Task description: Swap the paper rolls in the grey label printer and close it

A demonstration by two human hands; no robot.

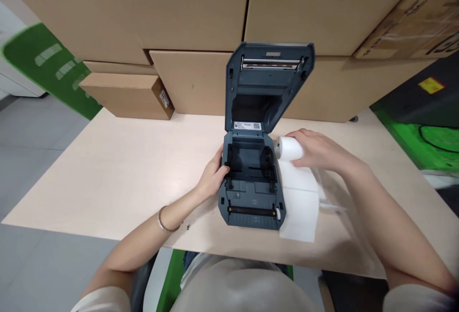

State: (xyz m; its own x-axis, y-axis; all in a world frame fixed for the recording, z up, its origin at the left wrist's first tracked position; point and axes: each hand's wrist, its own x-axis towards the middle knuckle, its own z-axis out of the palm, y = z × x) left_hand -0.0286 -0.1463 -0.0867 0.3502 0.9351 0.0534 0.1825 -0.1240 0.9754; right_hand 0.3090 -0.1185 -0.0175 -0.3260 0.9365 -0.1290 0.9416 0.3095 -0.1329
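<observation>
A dark grey label printer (251, 221) stands on the table with its lid (268, 84) raised. Its inner bay shows no roll, and a black roller crosses its front. My left hand (213, 175) grips the printer's left side, thumb over the rim. To the right of the printer, my right hand (315, 149) is wrapped around a white label roll (289, 148). From that roll a strip of white labels (299, 211) hangs down onto the table along the printer's right side.
Large cardboard boxes (193, 82) line the back of the table (107, 173). A smaller flat carton (122, 94) lies at the back left. Some clear plastic (332, 206) is beside the label strip. A green surface (412, 144) shows past the table's right edge.
</observation>
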